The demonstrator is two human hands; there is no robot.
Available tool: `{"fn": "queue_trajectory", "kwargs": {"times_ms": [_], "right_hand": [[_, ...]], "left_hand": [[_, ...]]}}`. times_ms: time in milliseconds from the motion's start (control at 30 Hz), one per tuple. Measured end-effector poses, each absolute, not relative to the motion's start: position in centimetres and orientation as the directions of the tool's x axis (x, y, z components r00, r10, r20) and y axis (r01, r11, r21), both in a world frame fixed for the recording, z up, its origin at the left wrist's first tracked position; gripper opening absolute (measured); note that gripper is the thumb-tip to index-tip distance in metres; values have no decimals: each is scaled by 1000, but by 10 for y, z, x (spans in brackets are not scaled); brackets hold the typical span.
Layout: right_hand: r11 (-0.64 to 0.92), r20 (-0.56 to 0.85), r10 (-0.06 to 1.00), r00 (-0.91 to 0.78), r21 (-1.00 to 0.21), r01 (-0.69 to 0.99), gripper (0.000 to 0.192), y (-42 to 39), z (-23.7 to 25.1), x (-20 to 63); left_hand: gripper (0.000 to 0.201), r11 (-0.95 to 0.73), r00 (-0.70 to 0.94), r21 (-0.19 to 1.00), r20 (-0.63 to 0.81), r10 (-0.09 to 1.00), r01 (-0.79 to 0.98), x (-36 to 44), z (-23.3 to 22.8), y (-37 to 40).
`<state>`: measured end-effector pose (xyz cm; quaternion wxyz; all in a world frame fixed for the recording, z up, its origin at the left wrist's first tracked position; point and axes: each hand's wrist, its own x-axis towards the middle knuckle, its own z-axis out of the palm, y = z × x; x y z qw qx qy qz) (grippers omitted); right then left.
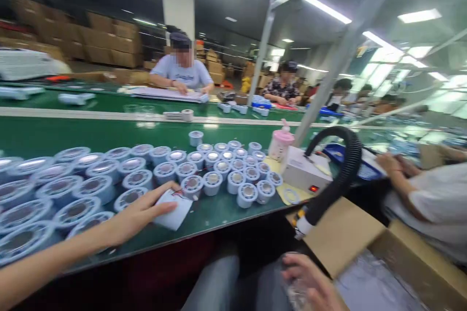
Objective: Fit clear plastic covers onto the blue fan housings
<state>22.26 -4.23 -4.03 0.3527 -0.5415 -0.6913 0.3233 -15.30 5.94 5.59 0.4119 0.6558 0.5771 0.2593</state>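
Observation:
My left hand (pixel 146 211) reaches over the bench from the left, closed on a flat pale-blue piece (pixel 175 211) between thumb and fingers. Thin reddish wires show at its upper edge, beside a round pale-blue housing (pixel 192 186); whether the two are joined I cannot tell. Many similar housings with silvery round centres stand upright around that hand. Low in the view, in front of the bench edge, my right hand (pixel 314 279) is blurred, its fingers curled round something greyish and shiny that I cannot make out.
On the green bench (pixel 226 216), a white box with a red display (pixel 304 172) stands by a pink-lidded cup (pixel 280 143). A black flexible hose (pixel 343 170) arches down beside it. An open carton (pixel 419 257) holds pale pieces at right. Several people sit around.

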Motion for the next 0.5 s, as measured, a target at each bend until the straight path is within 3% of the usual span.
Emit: {"fn": "queue_trajectory", "kwargs": {"times_ms": [33,100,200,267,367,500], "right_hand": [[332,230,940,-252,-787,520,64,-40,-47,216],[604,406,794,-452,-607,516,66,-32,-60,199],[693,503,702,-504,-320,646,67,-25,-67,174],[623,459,751,-475,-252,741,73,-28,-60,167],[458,278,879,-387,-263,849,76,-36,-44,169],[289,91,957,-276,-387,876,51,-41,-36,176]], "left_hand": [[53,248,140,882,-326,935,401,-139,42,60],[60,559,217,804,-594,774,205,-106,14,56],[50,663,434,700,-701,565,267,-60,-14,44],[44,564,557,724,-678,479,396,-38,-17,38],[37,288,645,813,-579,499,507,-21,-2,35],[26,-171,730,804,-398,556,569,-13,19,33]]}}
